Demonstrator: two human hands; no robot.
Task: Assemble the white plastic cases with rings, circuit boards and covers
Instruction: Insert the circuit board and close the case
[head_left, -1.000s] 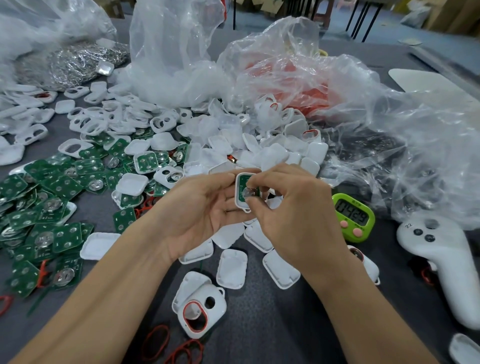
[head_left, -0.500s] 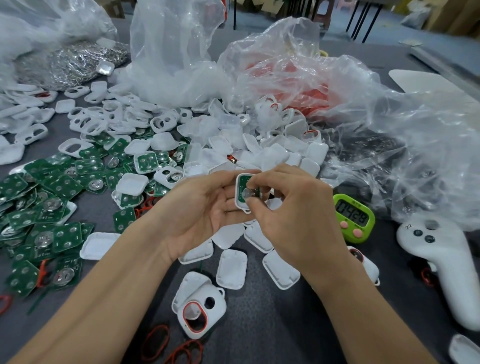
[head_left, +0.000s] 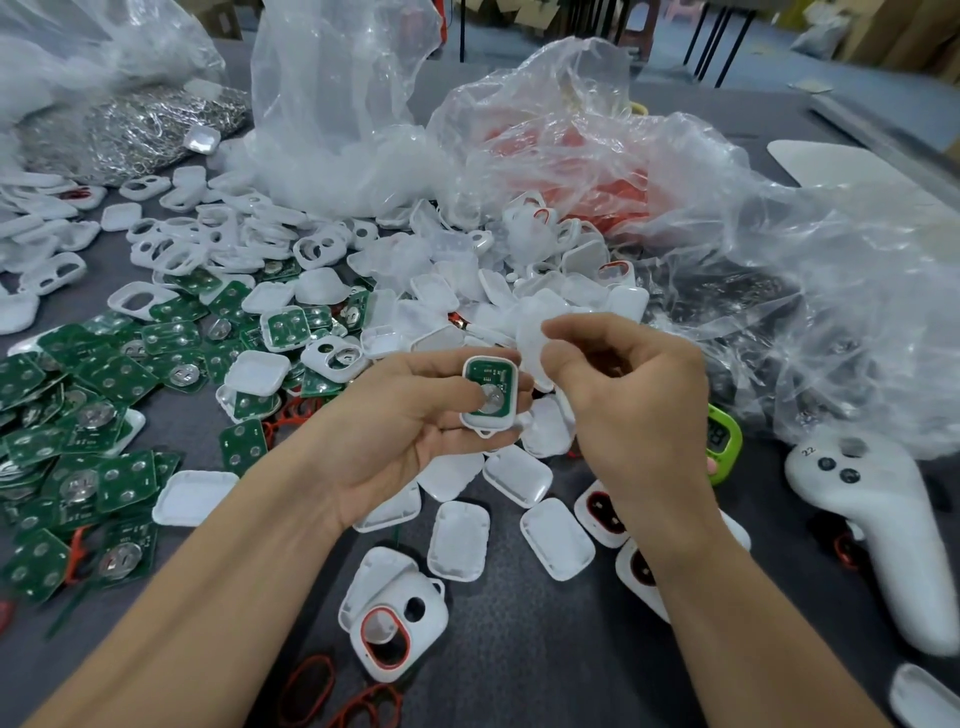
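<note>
Near the table's (head_left: 519, 665) front edge, 1 red-ringed case (head_left: 400, 623) is lying; beyond it, the left hand (head_left: 395, 431) is gripping a white case (head_left: 491, 421) with a green circuit board (head_left: 491, 374) inside, thumb pressing it, while the right hand (head_left: 634, 405) is pinching a blurred cover (head_left: 532, 343) just beside.

Green timer (head_left: 725, 441) half hidden by right hand (head_left: 639, 415), cover (head_left: 527, 332) blurred

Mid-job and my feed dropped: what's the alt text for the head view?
The left hand holds a white case with a green circuit board seated in it, while the right hand pinches a white cover close beside it. Loose boards and covers litter the grey table.
</note>
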